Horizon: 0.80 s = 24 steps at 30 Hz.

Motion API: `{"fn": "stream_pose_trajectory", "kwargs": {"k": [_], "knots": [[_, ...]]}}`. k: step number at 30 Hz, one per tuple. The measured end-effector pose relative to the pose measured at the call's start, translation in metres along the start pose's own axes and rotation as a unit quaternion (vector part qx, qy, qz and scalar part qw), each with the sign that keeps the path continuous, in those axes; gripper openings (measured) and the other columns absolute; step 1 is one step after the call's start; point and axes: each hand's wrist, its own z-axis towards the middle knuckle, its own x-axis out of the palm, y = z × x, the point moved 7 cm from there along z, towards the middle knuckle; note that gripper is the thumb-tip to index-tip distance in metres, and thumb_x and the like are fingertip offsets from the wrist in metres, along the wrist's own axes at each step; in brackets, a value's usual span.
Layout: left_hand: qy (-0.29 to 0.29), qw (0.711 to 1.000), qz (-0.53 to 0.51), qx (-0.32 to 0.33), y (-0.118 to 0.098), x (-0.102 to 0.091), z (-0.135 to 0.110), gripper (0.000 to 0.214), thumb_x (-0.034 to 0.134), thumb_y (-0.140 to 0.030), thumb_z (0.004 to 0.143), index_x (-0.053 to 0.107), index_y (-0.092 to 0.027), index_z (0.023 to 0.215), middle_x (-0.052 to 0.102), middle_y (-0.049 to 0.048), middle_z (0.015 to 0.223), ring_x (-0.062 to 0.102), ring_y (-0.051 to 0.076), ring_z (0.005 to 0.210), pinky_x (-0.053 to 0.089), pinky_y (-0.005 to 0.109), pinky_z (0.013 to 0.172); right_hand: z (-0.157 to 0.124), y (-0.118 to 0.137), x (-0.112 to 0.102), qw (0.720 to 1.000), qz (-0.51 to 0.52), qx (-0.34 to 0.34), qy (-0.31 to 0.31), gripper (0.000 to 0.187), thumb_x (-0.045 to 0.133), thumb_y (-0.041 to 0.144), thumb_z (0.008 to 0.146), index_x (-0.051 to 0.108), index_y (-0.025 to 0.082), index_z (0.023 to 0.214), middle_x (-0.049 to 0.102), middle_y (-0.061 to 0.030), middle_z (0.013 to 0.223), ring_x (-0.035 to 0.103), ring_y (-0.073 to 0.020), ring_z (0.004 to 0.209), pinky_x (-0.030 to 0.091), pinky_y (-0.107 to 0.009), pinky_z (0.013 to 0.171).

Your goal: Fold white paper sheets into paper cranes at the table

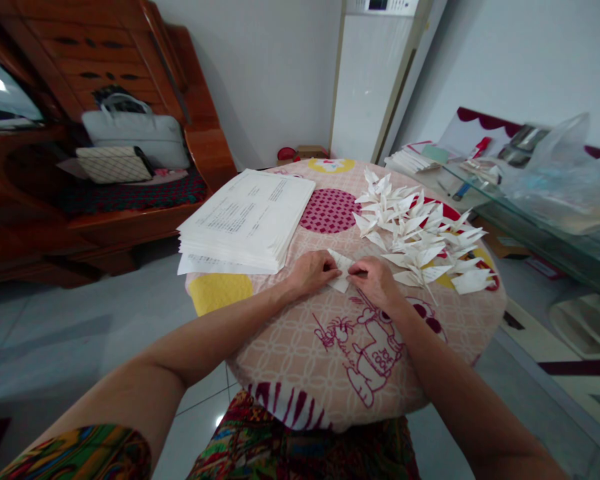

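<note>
A small piece of folded white paper (339,283) lies between my hands at the middle of the round table. My left hand (314,272) pinches its left side, with the thumb and fingers pressed together. From the other side, the bent fingers of my right hand (373,279) grip the paper's right edge. Just right of my hands spreads a pile of folded paper cranes (405,223). On the left stands a thick stack of printed paper sheets (247,217). Fine folds in the held paper are too small to make out.
A patterned cloth (300,360) covers the table. To the right, a glass-topped stand (545,233) bears a plastic bag (555,180) and papers. A wooden bench (210,160) with a grey handbag (135,137) stands at the back left. Behind is a tall white cabinet-like unit (370,80).
</note>
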Motion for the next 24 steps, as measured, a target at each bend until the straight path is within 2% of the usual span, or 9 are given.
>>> {"fn": "stream_pose_trajectory", "kwargs": {"k": [4,12,19,24], "knots": [[0.0,1.0,0.012,0.011,-0.0038,0.0001,-0.0007,0.018,0.063,-0.028,0.088,0.071,-0.016,0.078,0.068,0.003,0.083,0.059,0.015,0.073,0.042,0.026,0.067,-0.001,0.0027,0.0001,1.0,-0.013,0.006,0.024,0.012,0.07,0.014,0.081,0.074,0.017,0.07,0.071,-0.0048,0.072,0.061,-0.0174,0.072,0.042,-0.029,0.071],[-0.008,1.0,-0.009,0.026,-0.0016,-0.0051,-0.0066,0.014,0.063,-0.025,0.088,0.068,-0.016,0.078,0.066,0.0024,0.082,0.059,0.015,0.075,0.044,0.027,0.07,-0.0001,-0.0025,0.0044,0.989,-0.036,0.106,0.096,0.013,0.066,0.019,0.084,0.078,0.016,0.078,0.073,-0.0022,0.068,0.059,-0.0139,0.061,0.036,-0.024,0.059],[-0.037,0.999,0.008,-0.005,0.0005,-0.0058,-0.005,0.014,0.065,-0.022,0.085,0.066,-0.015,0.074,0.065,0.0044,0.084,0.058,0.015,0.075,0.046,0.028,0.072,0.0041,-0.0003,0.0049,0.972,-0.106,0.172,0.118,0.019,0.063,0.026,0.087,0.079,0.018,0.08,0.075,-0.0065,0.072,0.064,-0.0182,0.066,0.039,-0.027,0.059],[-0.046,0.999,0.03,0.0,0.0001,-0.0041,-0.0032,0.014,0.068,-0.021,0.082,0.065,-0.015,0.07,0.064,0.0047,0.081,0.058,0.016,0.075,0.048,0.029,0.072,0.0069,-0.0017,0.0043,0.967,-0.114,0.205,0.103,0.015,0.068,0.028,0.083,0.079,0.019,0.078,0.076,-0.0088,0.075,0.069,-0.0213,0.073,0.044,-0.028,0.062]]}}
